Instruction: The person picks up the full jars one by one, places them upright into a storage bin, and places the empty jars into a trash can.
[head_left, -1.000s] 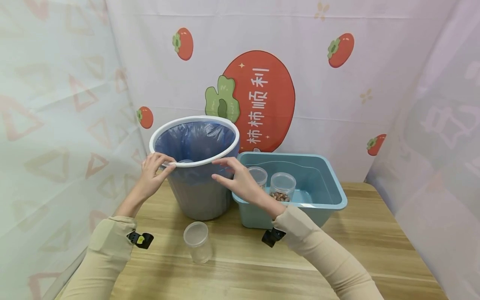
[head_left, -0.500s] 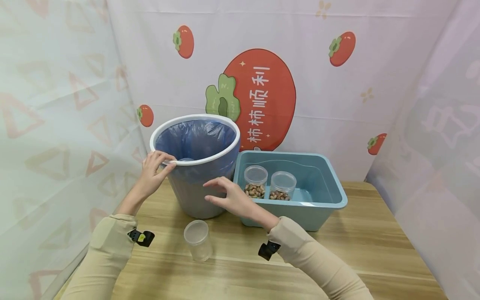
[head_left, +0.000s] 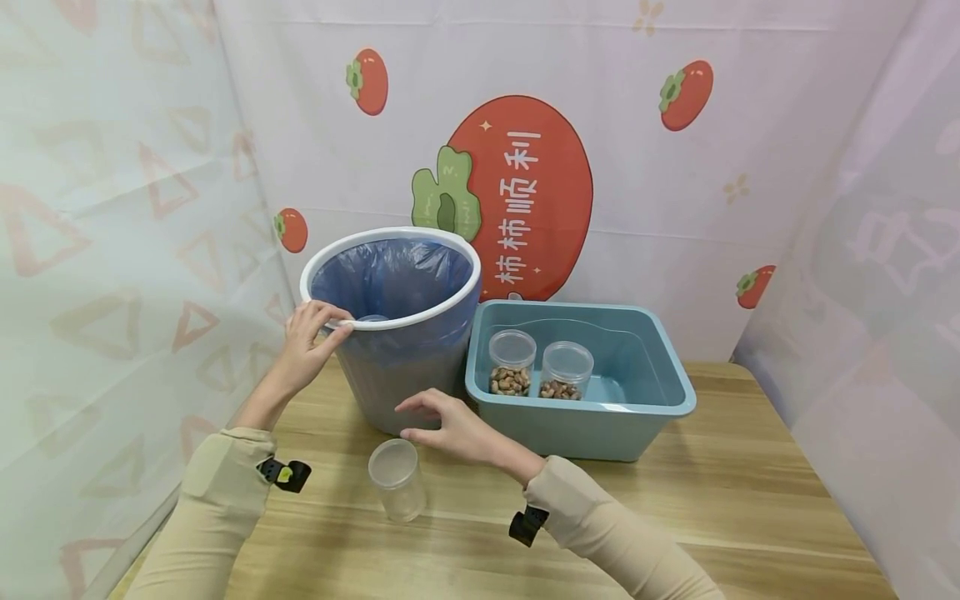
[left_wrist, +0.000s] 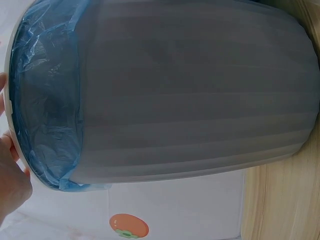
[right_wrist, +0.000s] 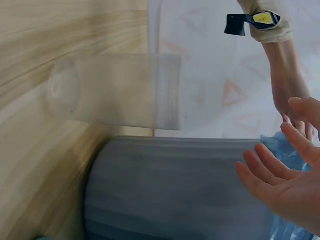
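At the front rim of a grey trash can [head_left: 397, 375], my left hand [head_left: 303, 346] holds on, thumb outside and fingers over the white ring. A blue bag lines the can, and a clear round thing shows just inside near the front. My right hand [head_left: 453, 427] is above the table with fingers spread and bent slightly, touching nothing. Just below and left of it stands a clear plastic jar [head_left: 397, 492] with a lid, upright on the wood; nothing shows inside it. In the right wrist view the same jar [right_wrist: 117, 92] lies apart from the fingers [right_wrist: 265, 167].
Right of the can stands a blue plastic bin [head_left: 637, 429]. Inside it are a jar of cashews [head_left: 510, 375] and a jar of brown nuts [head_left: 564, 379]. A patterned white cloth [head_left: 637, 208] hangs behind the wooden table [head_left: 712, 500].
My right hand has left the trash can's rim and come down and toward me, to just beside the clear jar's top. My left hand stays at the rim.
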